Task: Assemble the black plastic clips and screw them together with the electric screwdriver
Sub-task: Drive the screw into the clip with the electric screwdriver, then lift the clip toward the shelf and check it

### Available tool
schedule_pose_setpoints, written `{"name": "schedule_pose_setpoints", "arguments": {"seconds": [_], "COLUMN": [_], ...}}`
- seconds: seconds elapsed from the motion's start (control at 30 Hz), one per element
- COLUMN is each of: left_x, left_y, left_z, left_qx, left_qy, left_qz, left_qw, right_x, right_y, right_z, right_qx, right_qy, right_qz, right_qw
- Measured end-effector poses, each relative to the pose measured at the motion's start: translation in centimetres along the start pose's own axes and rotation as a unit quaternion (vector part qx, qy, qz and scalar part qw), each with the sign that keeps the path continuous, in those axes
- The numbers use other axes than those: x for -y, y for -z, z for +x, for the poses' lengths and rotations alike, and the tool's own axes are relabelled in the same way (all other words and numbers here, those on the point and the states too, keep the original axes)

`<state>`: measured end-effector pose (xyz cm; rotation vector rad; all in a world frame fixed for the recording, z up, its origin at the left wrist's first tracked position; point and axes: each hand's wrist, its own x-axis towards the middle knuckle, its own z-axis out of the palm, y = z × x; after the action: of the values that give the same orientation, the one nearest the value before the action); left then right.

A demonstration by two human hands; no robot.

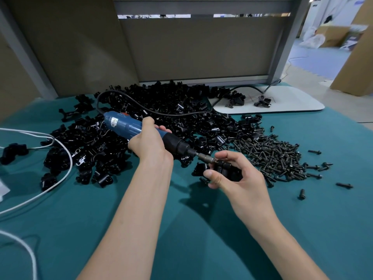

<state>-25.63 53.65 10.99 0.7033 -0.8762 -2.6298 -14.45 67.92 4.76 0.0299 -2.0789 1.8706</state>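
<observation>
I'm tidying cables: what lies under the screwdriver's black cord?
Mostly the pile of black clips, which the black cord crosses; farther right it lies on the white board. The table beneath the pile is covered.

Glossy plastic clips (161,110), matt cloth (181,229)
</observation>
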Motion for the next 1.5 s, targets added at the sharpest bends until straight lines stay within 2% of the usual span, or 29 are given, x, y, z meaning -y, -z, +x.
{"name": "schedule_pose_setpoints", "arguments": {"seconds": [0.07, 0.2, 0.3, 0.37, 0.43, 0.47, 0.53, 0.57, 0.63, 0.73, 0.77, 0.83, 0.87, 0.9, 0.93, 1.0, 1.07, 1.1, 1.13, 1.17, 1.33, 1.43, 1.5], "left_x": [-0.1, -0.5, -1.9, -3.0, -3.4, -3.1, -2.0, -1.5, -0.8, -0.4, -0.3, 0.0, 0.2, 0.3, 0.4, 0.7, 1.0, 1.2, 1.2, 1.1, -1.0, -2.2, -3.0], "left_y": [0.0, 0.3, 0.6, 0.8, 1.1, 1.2, 1.9, 2.2, 2.8, 3.7, 4.1, 4.9, 5.3, 5.5, 5.6, 5.8, 6.1, 6.3, 6.4, 6.4, 5.3, 4.7, 4.6], "left_z": [0.3, 1.6, 3.3, 4.6, 5.0, 4.9, 4.4, 4.0, 2.9, 1.5, 0.8, -1.0, -1.9, -2.8, -3.7, -5.2, -6.3, -6.7, -7.0, -7.1, -7.5, -7.6, -7.8], "left_qx": [-0.007, -0.01, 0.0, 0.005, 0.006, -0.002, -0.026, -0.027, -0.007, 0.04, 0.05, 0.065, 0.089, 0.132, 0.191, 0.322, 0.419, 0.442, 0.448, 0.445, 0.413, 0.417, 0.433], "left_qy": [0.01, 0.073, 0.102, 0.1, 0.089, 0.073, 0.026, 0.002, -0.038, -0.073, -0.1, -0.205, -0.26, -0.292, -0.297, -0.257, -0.246, -0.252, -0.255, -0.256, -0.272, -0.273, -0.285], "left_qz": [0.011, 0.063, 0.061, 0.08, 0.118, 0.143, 0.202, 0.234, 0.291, 0.373, 0.419, 0.532, 0.556, 0.561, 0.556, 0.558, 0.593, 0.612, 0.626, 0.631, 0.608, 0.611, 0.614], "left_qw": [1.0, 0.995, 0.993, 0.992, 0.989, 0.987, 0.979, 0.972, 0.956, 0.924, 0.901, 0.819, 0.784, 0.763, 0.753, 0.72, 0.642, 0.606, 0.585, 0.581, 0.622, 0.615, 0.595], "right_x": [0.1, 0.2, 0.1, 0.4, 0.8, 0.8, 0.8, 0.8, 0.6, 0.2, 0.2, 0.1, 0.2, 0.3, 0.5, 0.8, 1.1, 1.2, 1.3, 1.4, 3.0, 4.1, 4.8], "right_y": [0.1, 0.1, 0.3, 0.6, 0.8, 1.0, 1.2, 1.3, 1.4, 1.2, 1.2, 1.3, 1.3, 1.2, 1.1, 0.8, 0.5, 0.4, 0.4, 0.3, 0.1, 0.0, 0.0], "right_z": [-0.1, -0.5, -0.8, -0.7, 0.0, 0.5, 1.3, 1.6, 1.7, 1.6, 1.4, 1.2, 1.2, 1.2, 1.2, 1.1, 0.9, 0.8, 0.8, 0.8, 1.3, 1.6, 1.8], "right_qx": [0.001, 0.017, 0.006, -0.02, -0.051, -0.054, -0.045, -0.044, -0.041, -0.054, -0.058, -0.063, -0.065, -0.067, -0.07, -0.077, -0.085, -0.083, -0.078, -0.072, -0.01, 0.031, 0.042], "right_qy": [0.026, 0.068, 0.129, 0.096, 0.004, -0.059, -0.163, -0.19, -0.214, -0.237, -0.242, -0.244, -0.242, -0.24, -0.237, -0.234, -0.241, -0.246, -0.249, -0.25, -0.185, -0.145, -0.136], "right_qz": [-0.025, -0.144, -0.191, -0.118, 0.043, 0.132, 0.295, 0.345, 0.387, 0.397, 0.401, 0.409, 0.414, 0.417, 0.417, 0.408, 0.376, 0.354, 0.337, 0.327, 0.284, 0.239, 0.223], "right_qw": [0.999, 0.987, 0.973, 0.988, 0.998, 0.988, 0.94, 0.918, 0.896, 0.885, 0.882, 0.877, 0.875, 0.874, 0.874, 0.879, 0.891, 0.898, 0.905, 0.909, 0.941, 0.96, 0.964]}}
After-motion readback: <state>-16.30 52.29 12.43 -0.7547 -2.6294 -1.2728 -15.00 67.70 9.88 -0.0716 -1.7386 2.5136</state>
